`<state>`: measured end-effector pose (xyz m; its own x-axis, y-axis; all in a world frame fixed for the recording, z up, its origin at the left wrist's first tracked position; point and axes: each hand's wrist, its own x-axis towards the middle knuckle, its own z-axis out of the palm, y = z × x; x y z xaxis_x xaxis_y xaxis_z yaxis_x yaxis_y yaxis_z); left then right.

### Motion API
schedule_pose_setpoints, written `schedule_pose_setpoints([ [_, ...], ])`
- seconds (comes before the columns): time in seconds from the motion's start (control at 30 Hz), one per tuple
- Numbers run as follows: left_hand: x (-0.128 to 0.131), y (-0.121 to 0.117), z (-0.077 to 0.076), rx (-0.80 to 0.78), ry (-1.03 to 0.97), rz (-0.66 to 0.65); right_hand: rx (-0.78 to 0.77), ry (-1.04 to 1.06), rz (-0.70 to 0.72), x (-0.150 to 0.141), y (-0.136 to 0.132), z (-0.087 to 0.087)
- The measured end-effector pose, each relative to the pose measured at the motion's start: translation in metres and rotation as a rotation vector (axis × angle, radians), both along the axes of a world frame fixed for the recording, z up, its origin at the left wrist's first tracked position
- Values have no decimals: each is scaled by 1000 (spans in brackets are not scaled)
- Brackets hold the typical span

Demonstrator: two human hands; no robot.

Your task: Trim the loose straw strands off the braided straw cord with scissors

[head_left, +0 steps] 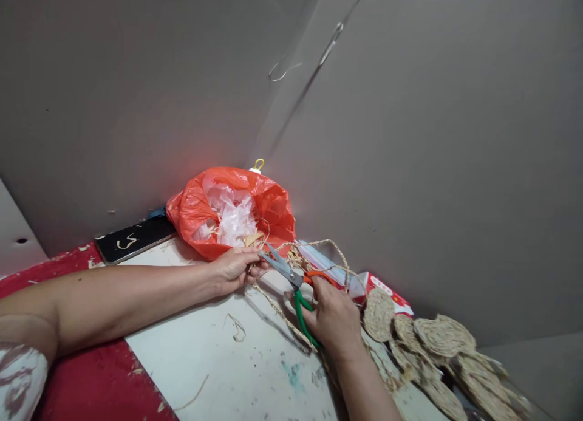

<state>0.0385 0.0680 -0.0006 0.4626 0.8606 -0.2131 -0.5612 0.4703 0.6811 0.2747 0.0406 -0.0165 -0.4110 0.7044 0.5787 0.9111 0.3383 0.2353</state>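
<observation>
My right hand (336, 314) grips a pair of scissors (291, 275) with one orange and one green handle. The blades are parted and point left, toward the fingertips of my left hand (237, 269). Those fingers are pinched together on a braided straw cord (273, 302), which hangs down over the white board and also loops up behind the scissors. Just behind my left hand lies an orange plastic bag (194, 217), its mouth open, with crumpled white plastic (232, 214) and straw scraps inside.
A black phone (134, 239) lies left of the bag. Several woven straw pieces (444, 336) are heaped at the right, near a red and white packet (389, 294). Grey panels (410, 135) rise behind. Loose straw bits lie on the white board (204, 348).
</observation>
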Motion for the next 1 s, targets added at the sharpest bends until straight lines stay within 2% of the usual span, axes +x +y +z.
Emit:
schedule_pose_setpoints([
  [0.27, -1, -5, 8, 30, -19, -33, -25, -9, -52, 0, 1, -1],
  [0.5, -2, -7, 6, 129, -16, -98, -32, 8, -31, 1, 2, -1],
  [0.7, -1, -6, 3, 173, 28, -63, -37, -2, -53, -6, -1, 2],
  [1.0, 0, -6, 1, 156, 54, -22, -96, 37, -97, -7, -1, -2],
])
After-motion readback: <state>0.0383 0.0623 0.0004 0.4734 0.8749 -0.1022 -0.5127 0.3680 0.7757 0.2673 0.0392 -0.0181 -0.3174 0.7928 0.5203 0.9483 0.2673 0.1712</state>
